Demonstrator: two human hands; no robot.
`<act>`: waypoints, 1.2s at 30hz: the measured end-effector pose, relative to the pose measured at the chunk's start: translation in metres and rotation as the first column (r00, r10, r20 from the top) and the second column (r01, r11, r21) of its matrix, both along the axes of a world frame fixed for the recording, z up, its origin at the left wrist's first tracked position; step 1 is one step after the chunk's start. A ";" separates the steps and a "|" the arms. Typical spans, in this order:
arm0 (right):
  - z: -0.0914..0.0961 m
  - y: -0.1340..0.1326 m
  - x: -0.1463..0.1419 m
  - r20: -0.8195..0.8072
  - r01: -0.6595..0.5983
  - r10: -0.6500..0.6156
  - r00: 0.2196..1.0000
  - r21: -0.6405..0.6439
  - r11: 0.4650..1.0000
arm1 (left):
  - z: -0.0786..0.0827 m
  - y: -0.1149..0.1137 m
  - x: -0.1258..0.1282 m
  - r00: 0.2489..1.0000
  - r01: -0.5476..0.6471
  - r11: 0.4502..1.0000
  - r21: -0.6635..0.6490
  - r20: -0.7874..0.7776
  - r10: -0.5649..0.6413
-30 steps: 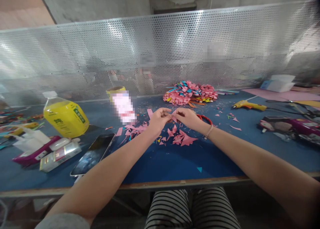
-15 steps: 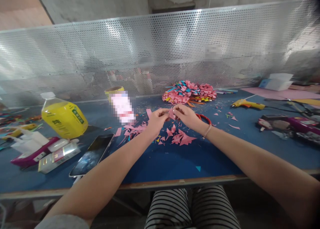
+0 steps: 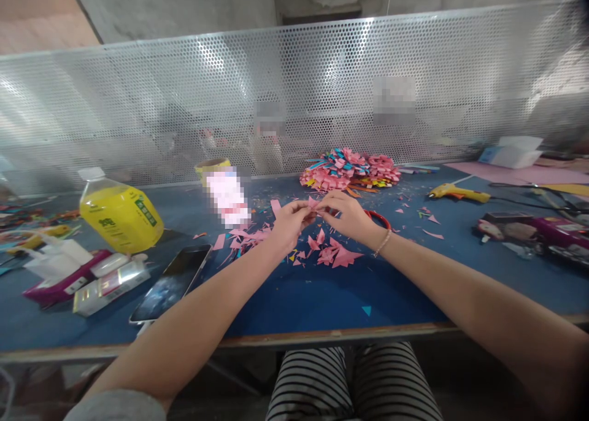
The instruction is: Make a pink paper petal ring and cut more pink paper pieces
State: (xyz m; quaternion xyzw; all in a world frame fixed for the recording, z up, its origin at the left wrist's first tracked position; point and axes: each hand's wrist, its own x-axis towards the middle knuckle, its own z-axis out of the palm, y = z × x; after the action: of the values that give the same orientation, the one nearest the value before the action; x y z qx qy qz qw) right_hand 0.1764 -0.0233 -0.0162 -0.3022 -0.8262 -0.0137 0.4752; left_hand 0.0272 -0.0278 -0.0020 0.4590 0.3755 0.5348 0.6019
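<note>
My left hand (image 3: 288,223) and my right hand (image 3: 348,214) meet over the middle of the blue table (image 3: 299,298). Both pinch one small pink paper piece (image 3: 316,204) between their fingertips, a little above the tabletop. Under the hands lies a scatter of pink paper scraps (image 3: 334,253). Red-handled scissors (image 3: 380,217) lie just behind my right wrist. Further back sits a heap of folded pink, blue and yellow paper pieces (image 3: 350,169).
A yellow drink bottle (image 3: 118,215), a tissue pack (image 3: 57,274), a wrapped packet (image 3: 110,283) and a phone (image 3: 172,283) lie at the left. A yellow glue gun (image 3: 455,193) and a purple case (image 3: 529,231) are at the right. A perforated metal screen (image 3: 294,96) closes the back; people sit behind it.
The hands stay together on the pink piece, with only small finger shifts turning it. Nothing else on the table has moved.
</note>
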 end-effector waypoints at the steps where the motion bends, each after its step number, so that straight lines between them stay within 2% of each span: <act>1: 0.001 0.000 0.000 -0.007 -0.001 0.001 1.000 -0.023 1.000 | -0.001 0.000 0.000 1.000 0.007 1.000 -0.003 0.001 -0.007; 13: 0.002 0.000 0.001 -0.059 0.048 -0.059 0.997 -0.173 0.984 | 0.001 0.000 -0.002 0.999 0.015 1.000 0.016 -0.031 -0.015; 24: 0.003 0.000 0.003 -0.070 0.093 -0.112 0.991 -0.227 0.969 | -0.002 0.001 -0.003 0.999 0.046 0.998 0.030 -0.020 -0.046; 32: 0.004 0.001 0.000 -0.171 0.083 -0.161 0.972 -0.390 0.917 | -0.003 0.003 -0.003 0.998 0.067 0.997 0.026 0.008 -0.067; 36: 0.006 -0.001 -0.001 -0.186 0.103 -0.191 0.964 -0.400 0.911 | -0.005 0.003 -0.003 0.996 0.085 0.995 0.043 -0.005 -0.085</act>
State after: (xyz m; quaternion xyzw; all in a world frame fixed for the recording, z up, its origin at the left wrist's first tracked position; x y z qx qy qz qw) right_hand 0.1752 -0.0244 -0.0098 -0.4513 -0.7294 0.1474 0.4926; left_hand 0.0239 -0.0245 -0.0069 0.4885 0.3450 0.5159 0.6133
